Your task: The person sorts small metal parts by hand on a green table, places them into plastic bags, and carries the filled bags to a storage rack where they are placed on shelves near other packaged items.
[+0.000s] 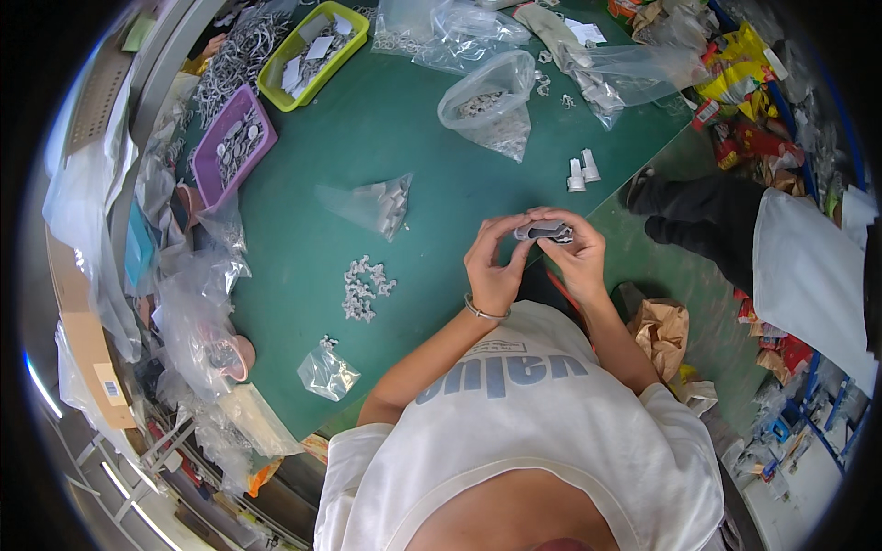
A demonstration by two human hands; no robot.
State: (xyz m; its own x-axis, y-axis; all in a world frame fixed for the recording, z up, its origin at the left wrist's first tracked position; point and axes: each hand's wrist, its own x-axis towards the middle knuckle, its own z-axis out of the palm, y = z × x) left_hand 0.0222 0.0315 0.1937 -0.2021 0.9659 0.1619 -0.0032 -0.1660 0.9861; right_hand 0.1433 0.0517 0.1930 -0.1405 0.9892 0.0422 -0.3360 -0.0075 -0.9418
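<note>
My left hand and my right hand meet over the near edge of the green table, and together they hold a small grey plastic part between the fingertips. A bracelet circles my left wrist. A little heap of small white plastic pieces lies on the table to the left of my hands. Two white cylindrical pieces stand upright just beyond my hands.
Clear bags of parts lie about: one mid-table, one farther back, a small one near the front edge. A purple tray and a yellow-green tray hold metal parts at the back left. Another person sits at right.
</note>
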